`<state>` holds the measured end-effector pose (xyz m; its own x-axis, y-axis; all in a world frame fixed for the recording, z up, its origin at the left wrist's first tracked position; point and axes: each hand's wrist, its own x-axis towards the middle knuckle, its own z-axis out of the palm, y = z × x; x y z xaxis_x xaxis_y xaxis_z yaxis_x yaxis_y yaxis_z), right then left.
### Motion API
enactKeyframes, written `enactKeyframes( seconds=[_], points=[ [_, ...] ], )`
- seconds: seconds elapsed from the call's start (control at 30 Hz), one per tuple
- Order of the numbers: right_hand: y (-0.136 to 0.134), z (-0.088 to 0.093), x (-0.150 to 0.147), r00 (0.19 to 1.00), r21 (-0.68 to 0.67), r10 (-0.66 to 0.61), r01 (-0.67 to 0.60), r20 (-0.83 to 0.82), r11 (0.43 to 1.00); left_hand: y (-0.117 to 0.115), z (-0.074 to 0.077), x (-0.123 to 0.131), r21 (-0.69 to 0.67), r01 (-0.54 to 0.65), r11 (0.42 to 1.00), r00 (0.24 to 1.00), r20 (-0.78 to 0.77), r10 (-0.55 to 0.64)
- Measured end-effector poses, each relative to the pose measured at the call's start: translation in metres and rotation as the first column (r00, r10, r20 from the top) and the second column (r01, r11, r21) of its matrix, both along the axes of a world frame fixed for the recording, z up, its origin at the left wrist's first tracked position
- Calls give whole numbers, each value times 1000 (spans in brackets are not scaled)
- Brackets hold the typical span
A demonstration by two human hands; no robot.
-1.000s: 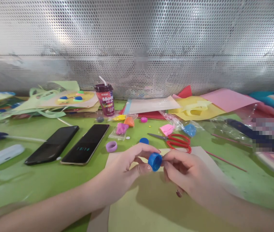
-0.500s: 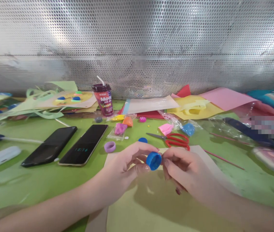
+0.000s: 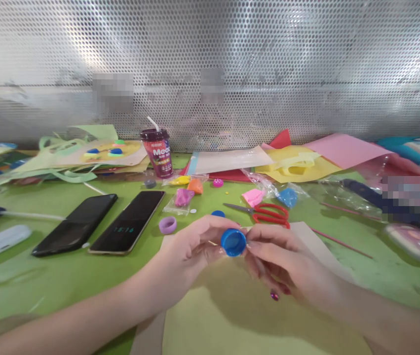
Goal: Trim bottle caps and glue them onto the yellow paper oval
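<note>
A blue bottle cap (image 3: 233,242) is held up above the sheet of yellowish paper (image 3: 239,315), its hollow side facing me. The fingers of my left hand (image 3: 197,244) pinch it from the left. My right hand (image 3: 282,254) grips its right edge between thumb and fingers, with the lower fingers curled beneath. Just behind the hands lie red-handled scissors (image 3: 269,213) and a second blue cap (image 3: 217,214), partly hidden. A purple ring-shaped cap (image 3: 167,225) rests left of them.
Two phones (image 3: 74,224) (image 3: 130,222) lie at left. A drink cup with a straw (image 3: 158,154) stands behind. Small bags of clay, pink (image 3: 253,197) and blue (image 3: 288,197), lie beyond the scissors. Coloured paper (image 3: 302,165) is piled against the perforated metal wall (image 3: 254,64).
The cap has turned so that more of its hollow inside faces me, and has shifted slightly left and up. My right hand's fingers have moved closer around its edge.
</note>
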<state>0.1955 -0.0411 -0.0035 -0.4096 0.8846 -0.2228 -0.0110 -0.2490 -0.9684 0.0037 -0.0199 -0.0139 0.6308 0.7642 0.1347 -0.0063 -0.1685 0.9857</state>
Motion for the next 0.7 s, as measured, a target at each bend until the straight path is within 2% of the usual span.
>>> enactKeyframes(
  seconds=[0.2, 0.37, 0.47, 0.7],
  points=[
    [8, -4, 3, 989, -65, 118, -124, -86, 990, 1, -4, 0, 39, 2, 999, 999, 39, -4],
    [9, -7, 7, 971, -63, 210, -218, -115, 974, -2, -3, -3, 170, -62, 984, 996, -46, 70],
    [8, -7, 8, 969, -73, 216, -226, -123, 971, -3, -2, -4, 219, -42, 975, 989, -131, 72],
    [9, -7, 8, 977, -64, 203, -207, -63, 976, -1, 0, -3, 194, -22, 981, 989, -140, 50]
  ],
)
